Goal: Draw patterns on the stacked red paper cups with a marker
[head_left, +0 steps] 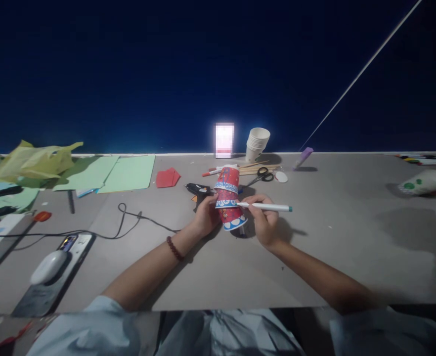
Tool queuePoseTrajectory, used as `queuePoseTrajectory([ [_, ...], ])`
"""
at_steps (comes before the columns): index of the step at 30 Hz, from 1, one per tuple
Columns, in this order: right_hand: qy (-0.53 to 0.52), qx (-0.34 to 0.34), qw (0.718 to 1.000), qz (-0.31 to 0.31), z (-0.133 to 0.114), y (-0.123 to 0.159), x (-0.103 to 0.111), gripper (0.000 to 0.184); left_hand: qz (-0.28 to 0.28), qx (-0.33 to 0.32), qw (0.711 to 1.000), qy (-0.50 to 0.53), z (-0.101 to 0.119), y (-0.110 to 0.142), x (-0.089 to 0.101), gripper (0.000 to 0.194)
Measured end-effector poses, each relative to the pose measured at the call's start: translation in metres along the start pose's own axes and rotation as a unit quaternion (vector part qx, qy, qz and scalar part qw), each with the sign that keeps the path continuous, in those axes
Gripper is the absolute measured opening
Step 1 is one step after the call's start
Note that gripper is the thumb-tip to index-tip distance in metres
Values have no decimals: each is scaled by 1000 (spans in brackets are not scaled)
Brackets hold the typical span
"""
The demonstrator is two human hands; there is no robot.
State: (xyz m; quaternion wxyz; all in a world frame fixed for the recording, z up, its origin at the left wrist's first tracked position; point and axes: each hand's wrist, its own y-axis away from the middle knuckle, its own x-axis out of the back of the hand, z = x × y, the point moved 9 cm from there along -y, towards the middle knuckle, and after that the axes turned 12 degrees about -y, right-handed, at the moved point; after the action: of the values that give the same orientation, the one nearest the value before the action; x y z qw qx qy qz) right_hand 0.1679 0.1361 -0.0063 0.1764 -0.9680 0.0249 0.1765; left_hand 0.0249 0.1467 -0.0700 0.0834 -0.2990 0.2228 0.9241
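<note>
A stack of red patterned paper cups (228, 193) with blue-and-white scalloped rims leans at a tilt over the table's middle. My left hand (205, 217) is closed around its left side; some of the fingers are hidden behind the cups. In my right hand (266, 223) is a white marker (272, 206) with a teal end pointing right. Its tip meets the blue-and-white rim of the middle cup. Just beyond my left hand lies a black hot glue gun (198, 189). Black-handled scissors (264, 175) lie behind the cups, beside wooden sticks (249, 170).
White paper cups (258, 141) stand stacked near the wall, beside a bright blurred screen (224, 141). Red paper pieces (168, 178), green sheets (127, 174) and a yellow plastic bag (36, 163) lie to the left. A black cord (147, 223) crosses the table leftward.
</note>
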Motion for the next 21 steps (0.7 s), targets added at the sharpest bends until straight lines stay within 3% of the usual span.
queuePoseTrajectory([
  [8, -44, -37, 998, -7, 11, 1, 0, 8, -30, -47, 998, -4, 6, 1, -7, 35],
  [13, 0, -22, 1000, 9, 2, -1, 1, 10, -24, -43, 999, 2, 5, 1, -4, 43],
  [21, 28, -16, 999, -42, 3, 1, -6, 12, -28, -37, 999, 2, 3, 0, -2, 34],
])
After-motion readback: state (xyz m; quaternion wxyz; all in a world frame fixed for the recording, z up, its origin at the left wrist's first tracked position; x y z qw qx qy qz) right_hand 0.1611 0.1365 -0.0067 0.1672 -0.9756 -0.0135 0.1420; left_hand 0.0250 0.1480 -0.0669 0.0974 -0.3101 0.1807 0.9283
